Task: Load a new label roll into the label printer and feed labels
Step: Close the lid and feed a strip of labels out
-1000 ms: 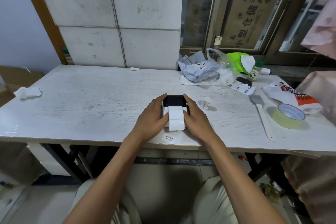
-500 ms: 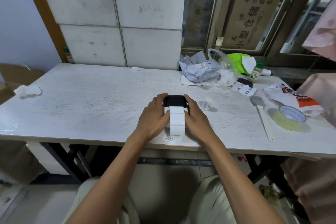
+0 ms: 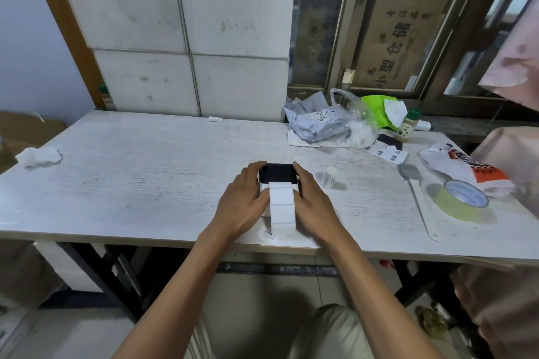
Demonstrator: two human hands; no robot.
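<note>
A small label printer (image 3: 277,173), white with a black top, stands near the front edge of the white table (image 3: 145,178). A strip of blank white labels (image 3: 282,208) hangs out of its front slot and curls down onto the table. My left hand (image 3: 242,204) grips the printer's left side and my right hand (image 3: 313,202) grips its right side, fingers along the body. A single printed label (image 3: 269,234) lies on the table under the strip's end. A small white roll core (image 3: 330,176) stands just right of the printer.
A roll of green tape (image 3: 460,201), a white spatula (image 3: 417,198) and an orange-and-white bag (image 3: 466,169) lie at the right. Grey and clear bags (image 3: 323,122) and a small bottle (image 3: 407,125) sit at the back. A crumpled tissue (image 3: 39,156) lies far left.
The label strip has grown longer out of the printer's front, reaching down to the table. Both hands stay on the printer's sides.
</note>
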